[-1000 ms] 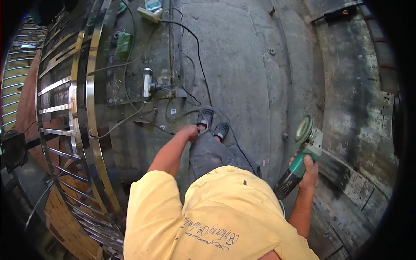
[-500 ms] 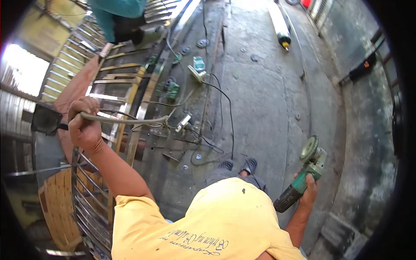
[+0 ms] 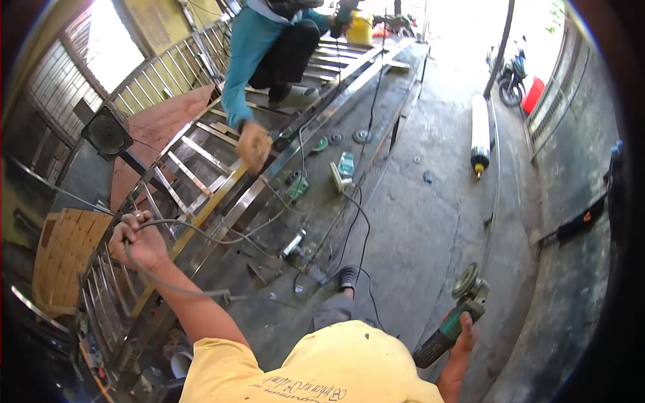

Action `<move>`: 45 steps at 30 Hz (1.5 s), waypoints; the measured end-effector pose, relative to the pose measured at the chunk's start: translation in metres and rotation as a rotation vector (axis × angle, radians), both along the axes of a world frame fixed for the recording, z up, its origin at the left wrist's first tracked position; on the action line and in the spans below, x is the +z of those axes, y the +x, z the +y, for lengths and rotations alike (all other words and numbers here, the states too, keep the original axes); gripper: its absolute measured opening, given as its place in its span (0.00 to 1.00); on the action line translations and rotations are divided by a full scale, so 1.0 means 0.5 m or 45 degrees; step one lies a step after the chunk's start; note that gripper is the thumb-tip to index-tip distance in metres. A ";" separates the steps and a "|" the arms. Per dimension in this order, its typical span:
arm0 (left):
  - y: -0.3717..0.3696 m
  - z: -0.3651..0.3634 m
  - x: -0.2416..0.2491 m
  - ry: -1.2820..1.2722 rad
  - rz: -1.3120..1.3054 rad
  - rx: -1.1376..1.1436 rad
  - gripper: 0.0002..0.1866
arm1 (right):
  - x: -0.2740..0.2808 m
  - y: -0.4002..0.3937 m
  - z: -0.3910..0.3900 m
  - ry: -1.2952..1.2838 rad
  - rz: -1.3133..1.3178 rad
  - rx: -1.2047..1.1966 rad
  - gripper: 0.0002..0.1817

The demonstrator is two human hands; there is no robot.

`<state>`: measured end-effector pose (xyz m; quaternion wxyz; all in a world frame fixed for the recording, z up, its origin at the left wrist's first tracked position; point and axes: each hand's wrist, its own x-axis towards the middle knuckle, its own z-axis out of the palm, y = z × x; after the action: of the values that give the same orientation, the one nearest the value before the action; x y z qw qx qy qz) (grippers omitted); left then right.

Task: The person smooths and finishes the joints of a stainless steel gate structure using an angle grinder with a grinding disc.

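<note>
**Both hands occupied: cable in the left, angle grinder in the right**

Your left hand (image 3: pixel 138 243) is raised out to your left with the arm extended and the elbow slightly bent. Its fingers are closed around a grey cable (image 3: pixel 195 230), which arcs from your fist toward the floor on one side and loops down under your forearm on the other. The hand sits above the edge of a stainless steel gate frame (image 3: pixel 201 195) lying flat, with its bars running across.

Your right hand (image 3: pixel 462 332) is low at your right side, arm hanging nearly straight. It is clenched on the green body of one angle grinder (image 3: pixel 451 319), whose disc end points up and away from you, clear of the concrete floor (image 3: pixel 430 221).

One foot in a dark sandal (image 3: pixel 347 276) shows ahead of your yellow shirt.

A second person in a teal top (image 3: pixel 245 60) crouches on the far part of the frame, one gloved hand (image 3: pixel 253 146) down on a rail.

On the floor beside the frame: another green grinder (image 3: pixel 296 187), a white power strip (image 3: pixel 338 177), two loose discs (image 3: pixel 363 136) and several dark cords. One white roll (image 3: pixel 480 134) lies farther off. A motorcycle (image 3: pixel 514 77) stands near the opening.
</note>
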<state>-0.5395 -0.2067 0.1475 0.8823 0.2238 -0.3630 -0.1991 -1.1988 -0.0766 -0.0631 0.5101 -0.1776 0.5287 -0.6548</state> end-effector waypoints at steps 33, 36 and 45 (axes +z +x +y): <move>-0.034 -0.041 -0.510 1.559 -1.500 0.895 0.11 | 0.038 0.064 -0.518 -0.028 0.266 0.578 0.34; -0.131 -0.043 -0.619 1.711 -1.826 0.756 0.15 | 0.039 0.057 -0.520 -0.002 0.275 0.619 0.34; -0.105 -0.337 -0.536 2.480 -0.978 0.512 0.35 | 0.061 0.061 -0.515 -0.087 0.250 0.745 0.38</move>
<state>-0.5920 -0.3754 -0.1206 0.1662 0.9365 -0.2576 -0.1703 -1.1681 -0.3343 -0.0324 0.6170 -0.4017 0.4796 -0.4774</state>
